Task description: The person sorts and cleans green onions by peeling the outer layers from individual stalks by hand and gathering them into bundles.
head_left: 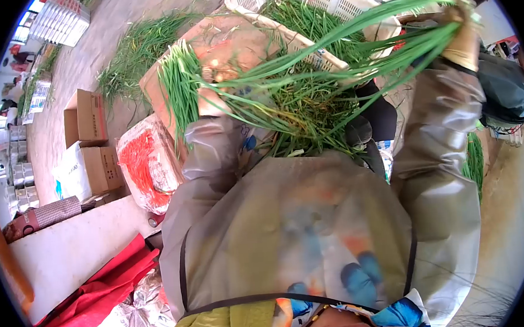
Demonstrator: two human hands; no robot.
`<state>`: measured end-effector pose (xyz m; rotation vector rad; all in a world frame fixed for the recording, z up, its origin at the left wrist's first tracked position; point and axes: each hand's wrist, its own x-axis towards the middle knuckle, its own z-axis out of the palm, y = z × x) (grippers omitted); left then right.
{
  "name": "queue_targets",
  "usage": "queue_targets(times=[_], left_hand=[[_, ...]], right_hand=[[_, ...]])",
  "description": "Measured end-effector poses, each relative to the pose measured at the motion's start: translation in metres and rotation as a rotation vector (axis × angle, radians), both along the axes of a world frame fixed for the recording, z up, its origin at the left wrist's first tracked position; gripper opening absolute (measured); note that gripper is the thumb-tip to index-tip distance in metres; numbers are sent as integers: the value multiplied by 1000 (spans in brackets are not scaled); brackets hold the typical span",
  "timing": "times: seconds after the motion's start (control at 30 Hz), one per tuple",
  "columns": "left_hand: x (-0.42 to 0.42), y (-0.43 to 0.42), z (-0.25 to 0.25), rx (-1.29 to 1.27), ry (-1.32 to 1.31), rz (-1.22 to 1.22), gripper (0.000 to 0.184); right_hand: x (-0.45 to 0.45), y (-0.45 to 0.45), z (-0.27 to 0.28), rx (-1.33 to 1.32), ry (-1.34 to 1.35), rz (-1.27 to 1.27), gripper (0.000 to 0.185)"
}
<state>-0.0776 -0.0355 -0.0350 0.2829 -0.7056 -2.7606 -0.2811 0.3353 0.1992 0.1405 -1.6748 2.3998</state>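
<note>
My right hand point(463, 42), raised at the upper right, is closed round the pale ends of a bunch of long green chives point(382, 65). Their leaves stretch leftward across the view, their tips reaching my left hand. My left hand point(213, 97) is over a brown board point(230, 36), beside a neat chive bundle point(180, 78) with pale ends at the top. Glare and leaves blur its fingers, so whether it grips anything is unclear. Loose, partly yellowed chives point(312, 103) are heaped in front of my translucent apron point(301, 221).
Behind the heap stands a white plastic crate point(336, 0) holding more chives. Cut greens point(141, 51) litter the floor at left. Nearby are a bag of red ties point(145, 164), cardboard boxes point(97, 167) and a red cloth point(102, 293). A dark bag point(503, 92) is at right.
</note>
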Motion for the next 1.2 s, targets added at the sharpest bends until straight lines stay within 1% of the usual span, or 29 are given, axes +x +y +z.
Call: queue_targets(times=[0.03,0.07,0.1,0.13,0.17,0.2,0.23,0.3,0.37,0.4,0.47,0.5,0.53,0.57,0.6,0.63,0.67,0.7,0.73,0.8,0.83,0.9,0.93,1.0,1.03,1.1,1.13,1.17,1.2], left_hand=[[-3,-27,-23,89,360,-231,22],[6,-18,-2,163,212,-50,26],[12,-8,21,234,66,131,33],[0,-59,-53,222,333,-61,34],[0,-66,-51,25,385,-68,37],[-3,-65,-38,-31,414,-42,36],[-8,-62,-23,-10,422,-22,36],[-16,-56,3,20,457,-10,36],[-23,-50,23,30,489,-20,35],[-24,-47,33,33,509,-30,35],[-24,-41,49,36,535,-55,35],[-24,-37,58,37,549,-72,35],[-25,-34,65,42,563,-85,34],[-25,-30,71,40,568,-99,34],[-24,-25,76,42,574,-114,34],[-26,-22,81,40,582,-127,34],[-27,-17,86,33,589,-143,34],[-29,-13,89,35,593,-159,33],[-30,-8,92,32,593,-175,33],[-35,3,95,33,596,-205,33],[-38,9,97,36,598,-224,33],[-37,22,101,36,602,-247,32],[-35,26,104,33,600,-256,32],[-29,29,111,22,592,-268,32],[-26,28,114,16,588,-275,32],[-21,26,118,9,581,-283,32],[-20,25,118,3,574,-284,32],[-20,23,117,0,566,-280,31],[-23,21,114,0,563,-285,31]], right_hand=[[13,9,19,-93,18,-129,16],[23,18,32,-185,36,-262,13],[31,26,42,-186,31,-263,13],[38,34,50,-118,-24,-288,21],[41,42,51,-51,-77,-315,29],[20,74,42,-53,-81,-322,29],[-15,125,26,-59,116,280,23],[11,108,20,-80,122,36,23],[46,71,7,-81,185,121,20],[42,80,-11,-188,236,569,19],[61,54,-34,-311,102,760,18],[67,45,-47,-401,-7,800,18],[71,36,-65,-405,-75,809,18],[77,26,-83,-369,-195,759,17],[97,11,-80,-373,-503,690,17],[103,-2,-97,-183,-330,772,18],[119,-14,-95,-23,-350,782,22],[131,-27,-97,129,-449,764,25],[138,-37,-101,263,-391,850,29],[150,-58,-120,457,-354,899,32],[152,-67,-145,431,-234,922,38],[149,-79,-164,825,-134,850,44],[149,-77,-163,821,-132,849,44],[147,-70,-160,923,-21,694,41],[143,-64,-158,984,-92,724,43],[142,-50,-151,840,-283,777,39],[143,-43,-154,718,-290,725,32],[138,-32,-164,588,-400,714,26],[134,-24,-164,508,-388,653,24]])
